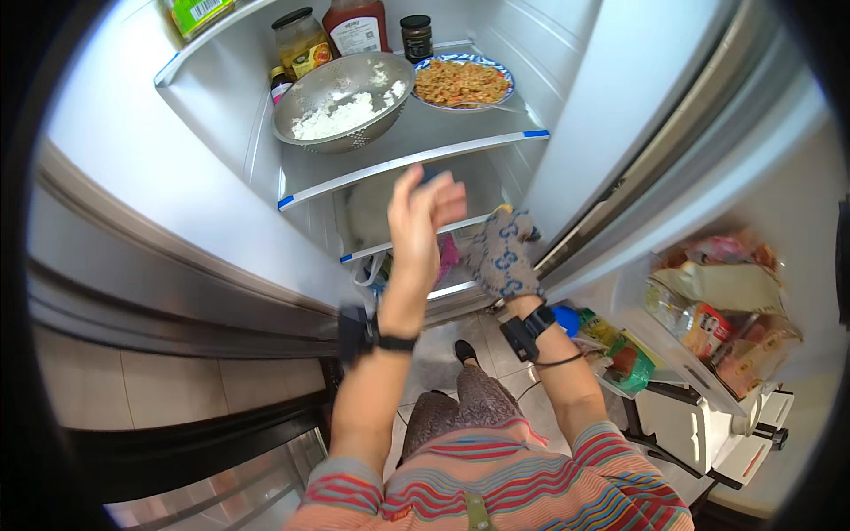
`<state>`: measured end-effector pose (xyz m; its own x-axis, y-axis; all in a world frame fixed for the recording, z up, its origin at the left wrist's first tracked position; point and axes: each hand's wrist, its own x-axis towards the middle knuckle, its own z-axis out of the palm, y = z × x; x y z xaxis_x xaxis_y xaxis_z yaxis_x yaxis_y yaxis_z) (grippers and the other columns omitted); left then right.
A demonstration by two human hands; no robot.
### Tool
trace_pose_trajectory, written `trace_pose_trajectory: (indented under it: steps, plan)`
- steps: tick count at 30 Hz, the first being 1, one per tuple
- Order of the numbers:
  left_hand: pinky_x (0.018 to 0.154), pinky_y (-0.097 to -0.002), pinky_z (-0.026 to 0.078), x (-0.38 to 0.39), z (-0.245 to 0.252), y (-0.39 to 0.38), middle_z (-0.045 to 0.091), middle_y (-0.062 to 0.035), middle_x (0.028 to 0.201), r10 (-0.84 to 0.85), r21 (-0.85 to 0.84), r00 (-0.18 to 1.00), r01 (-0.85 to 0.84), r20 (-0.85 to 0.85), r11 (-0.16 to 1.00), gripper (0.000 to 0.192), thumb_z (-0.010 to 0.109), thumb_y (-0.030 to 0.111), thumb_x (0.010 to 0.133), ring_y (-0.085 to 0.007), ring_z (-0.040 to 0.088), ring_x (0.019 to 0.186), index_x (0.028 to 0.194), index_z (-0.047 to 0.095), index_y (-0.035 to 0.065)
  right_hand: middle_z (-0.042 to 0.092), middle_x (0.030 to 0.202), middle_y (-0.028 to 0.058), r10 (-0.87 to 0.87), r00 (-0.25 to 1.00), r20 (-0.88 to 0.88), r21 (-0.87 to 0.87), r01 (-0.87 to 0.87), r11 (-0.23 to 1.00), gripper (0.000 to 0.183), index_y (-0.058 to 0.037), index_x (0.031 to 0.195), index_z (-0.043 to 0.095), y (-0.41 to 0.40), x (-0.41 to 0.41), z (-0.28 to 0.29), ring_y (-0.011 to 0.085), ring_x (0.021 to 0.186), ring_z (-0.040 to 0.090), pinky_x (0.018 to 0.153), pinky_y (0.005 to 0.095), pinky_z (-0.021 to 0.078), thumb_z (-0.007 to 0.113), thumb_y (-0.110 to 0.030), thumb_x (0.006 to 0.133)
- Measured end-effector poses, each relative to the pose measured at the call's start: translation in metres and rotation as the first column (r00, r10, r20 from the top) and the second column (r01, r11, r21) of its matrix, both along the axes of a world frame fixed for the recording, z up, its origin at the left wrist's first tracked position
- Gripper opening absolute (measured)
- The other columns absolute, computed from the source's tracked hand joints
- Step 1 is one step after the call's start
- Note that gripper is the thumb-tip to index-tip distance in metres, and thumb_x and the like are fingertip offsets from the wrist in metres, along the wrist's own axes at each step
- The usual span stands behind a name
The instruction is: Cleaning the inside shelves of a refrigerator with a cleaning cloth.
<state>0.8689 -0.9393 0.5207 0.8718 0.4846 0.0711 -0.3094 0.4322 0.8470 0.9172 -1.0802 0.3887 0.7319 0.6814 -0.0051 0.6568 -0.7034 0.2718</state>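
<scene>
My left hand (425, 216), bare and slightly blurred, is raised before the refrigerator's middle shelf with its fingers apart and nothing held. To its right, my right hand (506, 255) wears a grey patterned cloth glove or mitt, its fingers near the lower shelf; whether it holds anything is hard to tell. Above them, a metal colander (382, 129) with white crumbly food stands on a glass shelf (425, 154). Beside it sits a blue-and-white plate (511, 78) of rice-like food (461, 82) with a fork or spoon on it.
Behind the colander are a ketchup bottle (357, 30), a jar with a black lid (299, 40) and a small dark jar (417, 38). The open door at right carries bins (690, 358) of packaged food. A pink bag (446, 259) lies low inside.
</scene>
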Motion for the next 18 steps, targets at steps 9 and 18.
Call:
trace_pose_trajectory:
  steps: [9, 18]
  plan:
    - [0.065, -0.0279, 0.05, -0.218, -0.203, -0.03, 0.063, -0.0126, 0.088, -0.085, -0.036, 0.785, 0.08, -0.614, 0.996, 0.025, 0.045, 0.006, 0.089, -0.0176, 0.062, 0.076, 0.113, 0.048, -0.0024, 0.046, 0.115, 0.0237, -0.327, 0.804, -0.497, -0.112, 0.314, 0.943, 0.036, -0.003, 0.117, 0.048, 0.113, 0.126, -0.139, 0.0372, 0.107, 0.045, 0.089, 0.0505, 0.0358, 0.042, -0.02, 0.085]
    - [0.066, -0.0281, 0.05, -0.213, -0.268, -0.005, 0.063, -0.0125, 0.09, -0.228, -0.148, 0.707, 0.175, -0.669, 0.974, 0.02, 0.046, 0.006, 0.09, -0.0189, 0.062, 0.078, 0.108, 0.052, -0.0019, 0.036, 0.13, 0.0292, 0.478, 0.72, -0.504, 0.462, -0.242, 0.853, 0.055, -0.0024, 0.129, 0.04, 0.226, 0.06, -0.129, 0.0376, 0.122, 0.035, 0.103, 0.0444, 0.0267, 0.042, -0.034, 0.084]
